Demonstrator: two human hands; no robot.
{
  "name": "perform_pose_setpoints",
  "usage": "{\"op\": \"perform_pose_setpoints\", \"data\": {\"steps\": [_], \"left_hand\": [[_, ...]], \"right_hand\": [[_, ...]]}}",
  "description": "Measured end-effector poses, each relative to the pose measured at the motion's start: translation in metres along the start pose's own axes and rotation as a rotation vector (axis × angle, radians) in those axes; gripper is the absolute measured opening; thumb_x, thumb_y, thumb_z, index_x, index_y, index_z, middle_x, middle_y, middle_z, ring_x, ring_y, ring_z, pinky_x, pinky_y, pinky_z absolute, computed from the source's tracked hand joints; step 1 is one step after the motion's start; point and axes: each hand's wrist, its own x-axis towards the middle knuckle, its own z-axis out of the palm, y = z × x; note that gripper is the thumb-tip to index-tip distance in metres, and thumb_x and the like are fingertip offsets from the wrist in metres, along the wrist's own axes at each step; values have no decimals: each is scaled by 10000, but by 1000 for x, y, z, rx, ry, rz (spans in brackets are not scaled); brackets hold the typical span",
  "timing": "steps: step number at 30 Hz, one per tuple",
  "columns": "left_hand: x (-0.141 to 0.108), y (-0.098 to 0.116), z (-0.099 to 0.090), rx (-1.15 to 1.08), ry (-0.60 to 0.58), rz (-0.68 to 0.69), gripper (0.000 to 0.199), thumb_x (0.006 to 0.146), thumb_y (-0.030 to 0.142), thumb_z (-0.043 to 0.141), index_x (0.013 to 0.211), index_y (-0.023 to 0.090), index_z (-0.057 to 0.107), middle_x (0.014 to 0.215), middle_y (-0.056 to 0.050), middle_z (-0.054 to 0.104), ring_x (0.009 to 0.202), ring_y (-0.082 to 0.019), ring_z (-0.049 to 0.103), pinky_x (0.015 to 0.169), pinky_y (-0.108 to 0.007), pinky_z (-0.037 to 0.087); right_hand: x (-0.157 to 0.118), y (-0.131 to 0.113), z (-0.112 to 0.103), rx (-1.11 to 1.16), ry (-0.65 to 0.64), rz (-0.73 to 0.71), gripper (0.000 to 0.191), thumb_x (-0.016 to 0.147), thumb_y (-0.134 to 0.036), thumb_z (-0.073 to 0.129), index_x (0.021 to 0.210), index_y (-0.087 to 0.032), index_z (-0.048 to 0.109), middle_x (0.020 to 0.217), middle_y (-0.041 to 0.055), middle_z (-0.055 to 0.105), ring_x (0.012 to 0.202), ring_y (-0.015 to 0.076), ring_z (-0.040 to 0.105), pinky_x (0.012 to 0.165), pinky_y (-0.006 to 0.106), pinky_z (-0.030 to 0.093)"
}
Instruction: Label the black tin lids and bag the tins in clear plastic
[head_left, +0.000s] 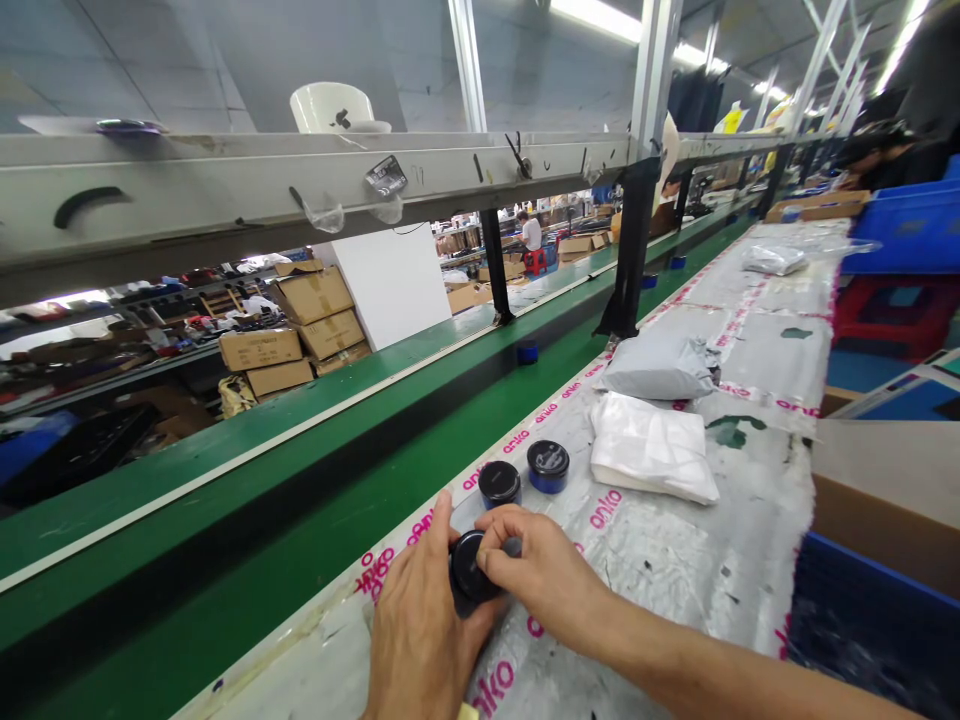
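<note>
At the far left, a green rail (pixel 247 455) ran along the left long edge of the bench (pixel 645 590), which was covered by a pink-printed sheet. Near that edge, our left hand (pixel 424 625) and right hand (pixel 544 570) came together, clamped from either side on a black round jar (pixel 466 567). Our fingers hid much of it, so we could not make out any label or what it held. Its round dark top seemed tilted toward our left hand, though we could not tell exactly how it lay. Just beyond our hands stood a black-lidded jar (pixel 499 484) and a blue jar (pixel 548 466), both closed, their contents hidden. Farther right lay a white packet (pixel 651 450), with a grey mailer (pixel 658 367) beyond it. Past the bench's right edge, a cardboard box (pixel 885 490) ran out of view, and a blue crate (pixel 907 235) stood farther along.
</note>
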Motion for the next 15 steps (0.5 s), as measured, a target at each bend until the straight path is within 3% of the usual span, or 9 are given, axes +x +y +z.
{"op": "perform_pose_setpoints", "data": {"steps": [7, 15], "left_hand": [[-1, 1, -3, 6, -5, 7, 1146, 749, 312, 834, 1590, 308, 57, 1189, -65, 699, 971, -287, 688, 829, -406, 560], [1, 5, -2, 60, 24, -5, 1165, 721, 289, 850, 1575, 327, 58, 1202, -69, 705, 936, -303, 710, 827, -442, 568]], "right_hand": [[0, 2, 1, -33, 23, 1, 124, 728, -96, 592, 649, -183, 629, 1025, 52, 699, 941, 225, 619, 920, 352, 403], [-2, 2, 4, -67, 51, 16, 114, 716, -111, 593, 659, -190, 652, 883, 14, 705, 837, 193, 622, 807, 292, 429]]}}
